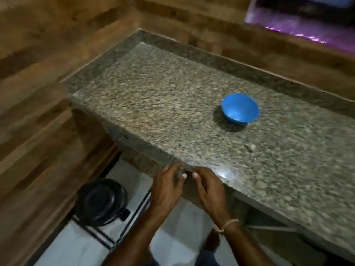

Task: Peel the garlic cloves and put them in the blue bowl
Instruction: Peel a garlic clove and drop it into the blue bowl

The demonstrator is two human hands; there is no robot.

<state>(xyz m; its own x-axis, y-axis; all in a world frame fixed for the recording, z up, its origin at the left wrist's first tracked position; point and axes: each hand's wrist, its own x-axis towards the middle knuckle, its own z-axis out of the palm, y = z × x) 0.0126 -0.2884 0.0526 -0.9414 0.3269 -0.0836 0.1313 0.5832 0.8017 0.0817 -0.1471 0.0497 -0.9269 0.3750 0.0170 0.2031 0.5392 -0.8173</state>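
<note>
Your left hand [169, 187] and right hand [207, 189] meet at the tabletop [153, 102] edge.
Too blurred to tell either grip, perhaps peeling; blue bowl [240, 108] sits ahead, within reach.

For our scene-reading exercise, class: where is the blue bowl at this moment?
In the head view the blue bowl stands on the granite counter, right of centre, apart from the left hand and right hand at its near edge.
</note>
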